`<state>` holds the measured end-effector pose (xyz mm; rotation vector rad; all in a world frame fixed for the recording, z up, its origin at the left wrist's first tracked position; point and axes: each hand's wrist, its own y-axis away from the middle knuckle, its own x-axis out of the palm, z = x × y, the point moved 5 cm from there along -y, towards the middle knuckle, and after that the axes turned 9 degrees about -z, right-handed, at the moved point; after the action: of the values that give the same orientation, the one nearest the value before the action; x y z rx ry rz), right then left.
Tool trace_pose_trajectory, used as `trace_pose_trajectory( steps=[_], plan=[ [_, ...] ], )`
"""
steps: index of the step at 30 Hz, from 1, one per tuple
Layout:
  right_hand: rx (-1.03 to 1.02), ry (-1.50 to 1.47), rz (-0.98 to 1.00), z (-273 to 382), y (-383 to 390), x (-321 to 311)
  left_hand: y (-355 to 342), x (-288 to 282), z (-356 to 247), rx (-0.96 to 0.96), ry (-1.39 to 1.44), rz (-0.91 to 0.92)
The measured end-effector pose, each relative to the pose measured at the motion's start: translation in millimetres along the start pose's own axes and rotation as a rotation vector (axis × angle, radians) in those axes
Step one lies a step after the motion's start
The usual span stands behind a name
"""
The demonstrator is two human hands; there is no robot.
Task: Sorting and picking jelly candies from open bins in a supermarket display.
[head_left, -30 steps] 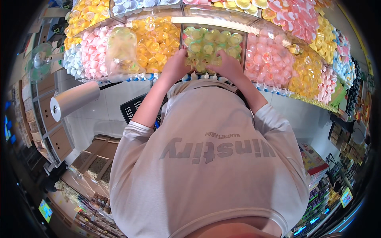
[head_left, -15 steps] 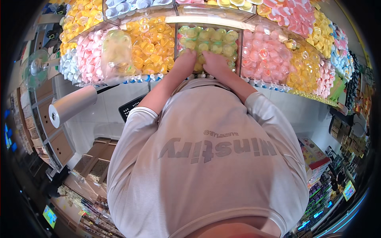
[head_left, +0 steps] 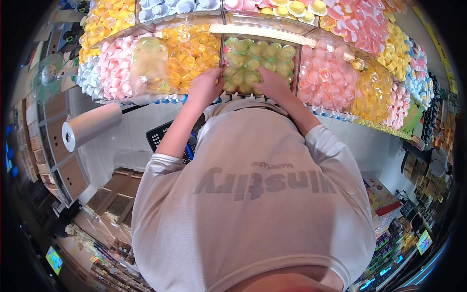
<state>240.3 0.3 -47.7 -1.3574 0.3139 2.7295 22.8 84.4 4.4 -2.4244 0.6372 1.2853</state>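
A clear-walled bin (head_left: pixel 297 68) in the middle of the display holds pale green-yellow jelly cups (head_left: pixel 253 64) in rounded clear packs. My left hand (head_left: pixel 206 85) is at its left divider, between these cups and the orange ones, fingers apart and partly hidden. Over the front right of the green cups is my right hand (head_left: pixel 272 83), with its thumb and forefinger spread toward the left. Neither hand shows anything held. The space between the two hands leaves the front cups visible.
Orange cups (head_left: pixel 190 53) fill the bin to the left, with a large clear pack (head_left: pixel 148 68) lying at its edge. Pink cups (head_left: pixel 325 73) are on the right. A plastic-bag roll (head_left: pixel 92 126) juts out at left, and a black basket (head_left: pixel 158 135) sits below the counter.
My hands have moved apart: the left has gone left to the bin's divider, and the right has shifted slightly right. More of the green cups shows between them.
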Motion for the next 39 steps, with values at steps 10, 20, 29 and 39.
trace_pose_trajectory(
  steps=[10, 20, 29, 39],
  plan=[
    [0.218, -0.360, -0.258, -51.3, 25.3, -41.4, 40.8, -100.8, 170.6, -0.218, -0.399, -0.461],
    [0.231, -0.444, -0.274, -64.3, 21.0, -34.8, -21.1, -52.4, 232.3, -0.482, -0.622, -0.029],
    [0.272, -0.450, -0.252, -65.1, 33.2, -25.8, -58.8, -92.6, 210.8, -0.222, -0.695, -0.233],
    [0.279, -0.435, -0.239, -67.2, 33.4, -23.7, -88.2, -116.3, 210.9, -0.585, -0.665, -0.176]
  ],
)
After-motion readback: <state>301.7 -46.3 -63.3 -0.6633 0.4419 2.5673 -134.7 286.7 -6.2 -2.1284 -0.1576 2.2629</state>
